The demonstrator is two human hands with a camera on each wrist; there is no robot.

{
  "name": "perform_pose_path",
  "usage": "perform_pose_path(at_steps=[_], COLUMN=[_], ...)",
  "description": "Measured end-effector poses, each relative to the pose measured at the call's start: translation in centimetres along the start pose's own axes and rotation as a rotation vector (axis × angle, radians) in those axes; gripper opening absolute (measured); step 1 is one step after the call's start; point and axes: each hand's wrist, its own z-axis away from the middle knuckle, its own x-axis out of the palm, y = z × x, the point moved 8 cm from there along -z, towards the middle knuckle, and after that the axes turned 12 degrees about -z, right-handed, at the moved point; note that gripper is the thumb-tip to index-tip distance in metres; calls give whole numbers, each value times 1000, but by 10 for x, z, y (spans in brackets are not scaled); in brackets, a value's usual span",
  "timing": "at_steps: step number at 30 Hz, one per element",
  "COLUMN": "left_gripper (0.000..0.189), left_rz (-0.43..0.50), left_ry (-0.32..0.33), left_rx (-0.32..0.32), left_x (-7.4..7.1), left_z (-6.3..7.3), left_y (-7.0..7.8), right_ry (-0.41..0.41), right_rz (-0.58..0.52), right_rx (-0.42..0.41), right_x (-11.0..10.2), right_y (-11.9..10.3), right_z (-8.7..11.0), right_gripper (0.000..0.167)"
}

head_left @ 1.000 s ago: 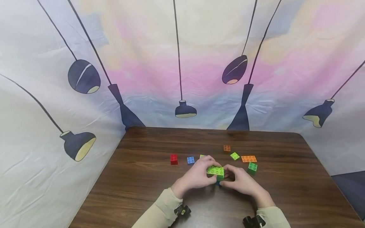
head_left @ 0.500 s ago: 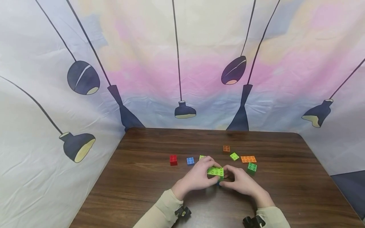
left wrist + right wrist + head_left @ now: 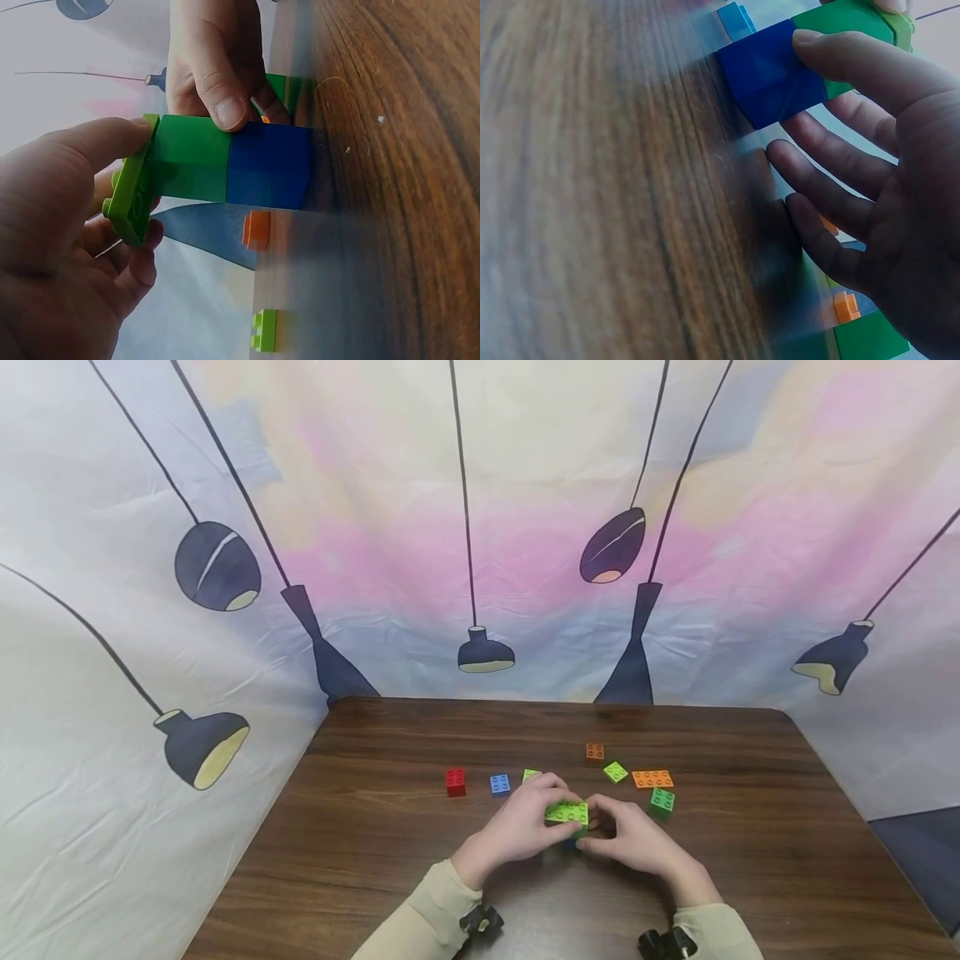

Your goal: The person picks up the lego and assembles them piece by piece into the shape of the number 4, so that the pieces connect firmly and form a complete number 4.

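A short stack stands on the table: a dark blue brick [image 3: 270,166] at the bottom, a green brick [image 3: 191,159] on it and a thin lime-green brick [image 3: 564,812] on top. The lime brick juts out past the green one, its underside partly showing in the left wrist view. My left hand [image 3: 525,818] grips the lime brick between thumb and fingers. With its thumb at the joint of the blue and green bricks, my right hand [image 3: 637,835] holds the stack from the other side. Its lower fingers hang loosely curled in the right wrist view.
Loose bricks lie beyond the hands on the wooden table [image 3: 360,860]: red [image 3: 455,782], light blue [image 3: 500,785], lime [image 3: 616,772], small orange [image 3: 595,752], long orange [image 3: 652,778] and green [image 3: 662,802]. Another lime brick [image 3: 529,774] is partly behind my left hand.
My left thumb has shifted slightly along the lime brick's near edge. The right hand and the loose bricks stay in place; the head view has drifted a little.
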Motion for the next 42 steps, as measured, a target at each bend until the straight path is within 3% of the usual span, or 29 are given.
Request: perform_pose_path(at_steps=[7, 17, 26, 42], left_gripper=[29, 27, 27, 27], left_rz=[48, 78, 52, 70], left_ry=[8, 9, 13, 3], left_rx=[-18, -25, 0, -14], left_x=[-1, -4, -3, -1], left_z=[0, -2, -3, -2], left_y=[-3, -4, -1, -2], right_ry=[22, 23, 25, 32], right_rz=[-63, -70, -86, -108], right_rx=[-28, -64, -44, -34], right_x=[-3, -7, -6, -4], right_y=[-3, -7, -5, -4], right_z=[1, 0, 2, 4], right_gripper=[37, 28, 28, 27])
